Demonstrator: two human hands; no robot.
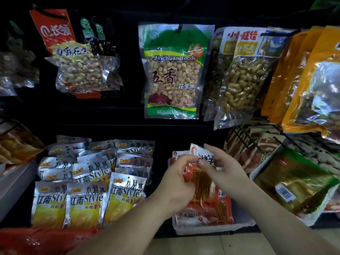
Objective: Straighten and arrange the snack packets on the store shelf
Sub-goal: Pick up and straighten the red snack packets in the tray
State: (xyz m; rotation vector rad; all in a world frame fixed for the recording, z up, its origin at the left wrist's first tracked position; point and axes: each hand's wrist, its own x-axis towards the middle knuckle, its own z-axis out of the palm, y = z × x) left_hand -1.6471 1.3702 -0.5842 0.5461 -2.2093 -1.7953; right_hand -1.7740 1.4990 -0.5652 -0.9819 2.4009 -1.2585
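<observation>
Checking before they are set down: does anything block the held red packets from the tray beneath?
Nothing visible does. Left hand and right hand hold the red packets directly over the white tray, which holds more of the same; the silver packets lie apart, to the left.

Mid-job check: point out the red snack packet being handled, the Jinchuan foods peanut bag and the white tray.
red snack packet (203, 181), head view, on its clear window.
Jinchuan foods peanut bag (173, 76), head view, on the middle of its front.
white tray (211, 230), head view, on its front rim.
</observation>
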